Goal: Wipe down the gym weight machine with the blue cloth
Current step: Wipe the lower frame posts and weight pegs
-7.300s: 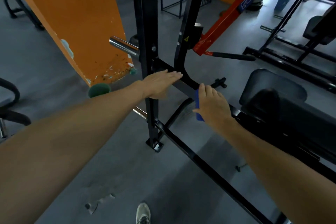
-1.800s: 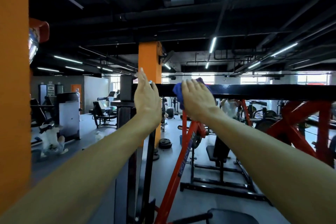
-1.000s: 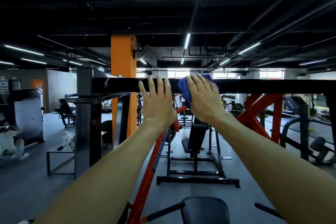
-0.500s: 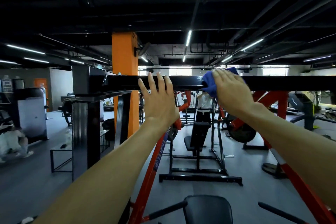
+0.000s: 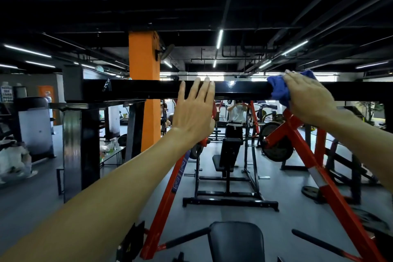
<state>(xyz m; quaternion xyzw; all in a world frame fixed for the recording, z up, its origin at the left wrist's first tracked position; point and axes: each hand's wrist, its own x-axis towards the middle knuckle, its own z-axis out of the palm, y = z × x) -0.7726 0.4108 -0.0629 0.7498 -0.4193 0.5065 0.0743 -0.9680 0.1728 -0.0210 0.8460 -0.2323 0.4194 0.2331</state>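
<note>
The weight machine's black top crossbar (image 5: 148, 90) runs level across the view at head height. My right hand (image 5: 308, 98) lies flat over the blue cloth (image 5: 277, 89) and presses it against the bar's front face, right of centre. The cloth bunches out from under my fingers on the left and above. My left hand (image 5: 194, 112) is raised with straight fingers, and its fingertips touch the bar's front near the middle. It holds nothing. The machine's red lever arms (image 5: 319, 172) slope down below the bar.
A black seat pad (image 5: 236, 240) sits low in front of me. An orange pillar (image 5: 144, 112) stands behind the bar at left. A person in white (image 5: 235, 117) stands at another machine beyond, and another person (image 5: 14, 155) crouches at far left.
My right hand has slid the blue cloth to the right along the crossbar. My left hand has stayed near the middle of the bar.
</note>
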